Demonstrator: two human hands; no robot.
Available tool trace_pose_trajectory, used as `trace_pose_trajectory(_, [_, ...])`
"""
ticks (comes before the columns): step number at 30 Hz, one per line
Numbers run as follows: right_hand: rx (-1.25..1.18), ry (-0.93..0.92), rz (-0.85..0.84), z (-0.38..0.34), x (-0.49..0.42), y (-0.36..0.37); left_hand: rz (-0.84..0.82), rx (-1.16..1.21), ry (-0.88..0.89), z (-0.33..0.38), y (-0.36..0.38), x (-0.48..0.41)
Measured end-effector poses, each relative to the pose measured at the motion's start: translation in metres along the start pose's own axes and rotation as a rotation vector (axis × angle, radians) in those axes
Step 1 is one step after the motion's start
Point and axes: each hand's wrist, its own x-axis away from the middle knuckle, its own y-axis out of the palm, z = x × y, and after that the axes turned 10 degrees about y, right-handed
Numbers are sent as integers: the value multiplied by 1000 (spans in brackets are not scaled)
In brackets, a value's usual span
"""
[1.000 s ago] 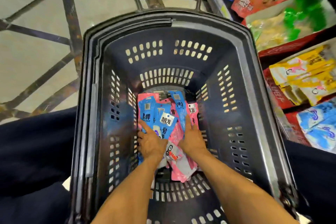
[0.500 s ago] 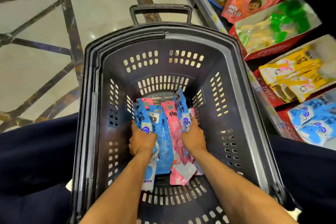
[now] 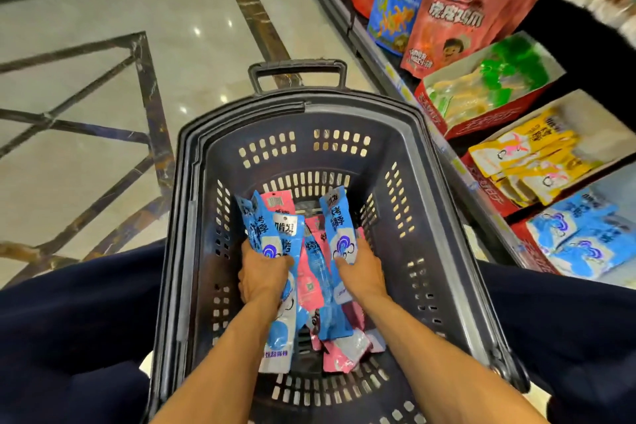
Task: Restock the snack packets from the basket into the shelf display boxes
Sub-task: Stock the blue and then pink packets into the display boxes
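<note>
Gripping a bunch of blue and pink snack packets [image 3: 339, 234] marked 烤脖 low inside the dark basket [image 3: 344, 104], left hand [image 3: 263, 277] and right hand [image 3: 363, 270] both curled round them, with red shelf display boxes [image 3: 488, 123] just right of the basket and, beyond, bags reading 虎皮鸡爪 [image 3: 457, 22] and 魔芋爽 [image 3: 395, 0].

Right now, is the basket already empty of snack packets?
No, blue packets and pink packets are inside the basket, and the left hand and right hand grip the blue ones.
</note>
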Motion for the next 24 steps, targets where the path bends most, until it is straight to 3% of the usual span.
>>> trace_pose_trajectory(7, [-195,66,-227,-47,16,-44,-36,123,111,28,-36,27])
trace_pose_trajectory(15, [-363,-171,-407,-121,100,-168,29,474,260,103,-88,94])
trace_pose_trajectory(18, [-481,-221,-308,-120,128,-230,-38,526,394,153,-82,122])
trace_pose_trajectory(24, [-651,-155,130,-46,138,-352,-360,525,584,260,14,200])
